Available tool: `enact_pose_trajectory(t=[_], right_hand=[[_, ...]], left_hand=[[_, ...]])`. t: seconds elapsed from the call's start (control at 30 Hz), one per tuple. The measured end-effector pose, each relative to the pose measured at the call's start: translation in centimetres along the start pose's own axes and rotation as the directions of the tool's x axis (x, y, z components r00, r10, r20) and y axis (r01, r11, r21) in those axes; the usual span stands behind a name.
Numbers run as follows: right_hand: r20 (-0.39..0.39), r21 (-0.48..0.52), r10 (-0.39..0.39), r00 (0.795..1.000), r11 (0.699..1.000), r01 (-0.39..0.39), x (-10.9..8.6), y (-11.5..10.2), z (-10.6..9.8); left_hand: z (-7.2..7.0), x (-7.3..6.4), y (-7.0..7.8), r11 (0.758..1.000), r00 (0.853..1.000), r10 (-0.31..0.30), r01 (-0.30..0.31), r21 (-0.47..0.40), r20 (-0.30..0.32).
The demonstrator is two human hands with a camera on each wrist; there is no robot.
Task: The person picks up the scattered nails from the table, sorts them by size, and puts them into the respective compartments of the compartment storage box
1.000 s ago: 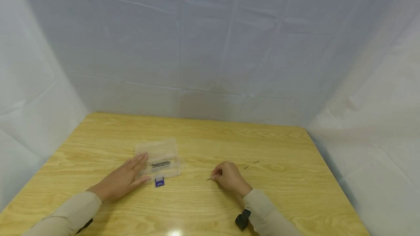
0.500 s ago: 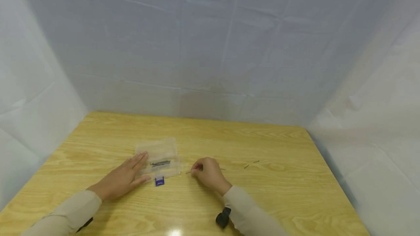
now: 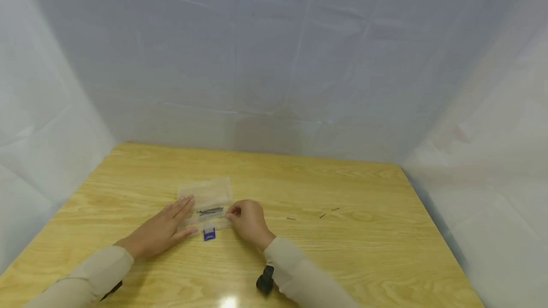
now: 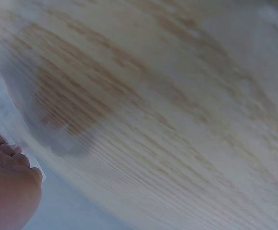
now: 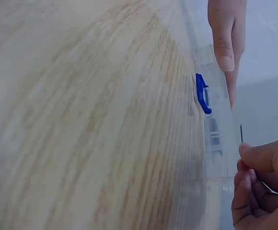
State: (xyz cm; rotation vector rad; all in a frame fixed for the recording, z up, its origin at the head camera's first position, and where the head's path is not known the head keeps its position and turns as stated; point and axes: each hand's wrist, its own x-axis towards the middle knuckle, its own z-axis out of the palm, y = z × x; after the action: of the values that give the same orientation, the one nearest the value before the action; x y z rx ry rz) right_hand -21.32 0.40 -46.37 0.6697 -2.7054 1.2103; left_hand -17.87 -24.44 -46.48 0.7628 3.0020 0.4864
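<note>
A clear plastic box [image 3: 220, 225] lies with its lid folded back, and several dark nails [image 3: 210, 211] are gathered inside. A blue latch [image 3: 209, 235] juts from its near side. Spread flat, my left hand [image 3: 156, 232] rests over the box's left side, fingers straight. My right hand [image 3: 249, 221] is at the box's right end. In the right wrist view, its thumb and finger pinch a thin dark nail [image 5: 241, 134], which points up beside the box wall. The left wrist view catches only part of my left hand [image 4: 9, 187] by the box edge.
To the right, loose nails lie on the wooden table [image 3: 364, 260]: one nail [image 3: 291, 218] nearer the box, plus another nail [image 3: 322, 216] and a third nail [image 3: 336, 209] farther right. White sheeting [image 3: 274, 61] hangs behind and on both sides.
My right hand has moved left across the table to the box, carrying the pinched nail. A loose nail it had been covering now shows. My left hand has stayed on the box.
</note>
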Motion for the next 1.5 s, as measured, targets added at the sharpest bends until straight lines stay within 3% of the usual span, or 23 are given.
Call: enact_pose_trajectory(t=[0.83,1.07,1.5], right_hand=[[-0.006,0.057,0.039,0.999,0.998,-0.038,0.1,0.2,0.6],[-0.005,0.086,0.055,0.998,0.995,-0.054,0.2,0.5,-0.3],[-0.039,0.050,0.081,0.996,0.996,-0.079,-0.4,2.9,-3.5]], left_hand=[[0.2,0.0,0.0,1.000,1.000,-0.004,0.004,-0.017,0.006],[0.2,0.0,0.0,1.000,1.000,0.001,-0.001,-0.018,0.000],[0.2,-0.1,0.0,1.000,1.000,0.018,-0.019,-0.019,-0.022]])
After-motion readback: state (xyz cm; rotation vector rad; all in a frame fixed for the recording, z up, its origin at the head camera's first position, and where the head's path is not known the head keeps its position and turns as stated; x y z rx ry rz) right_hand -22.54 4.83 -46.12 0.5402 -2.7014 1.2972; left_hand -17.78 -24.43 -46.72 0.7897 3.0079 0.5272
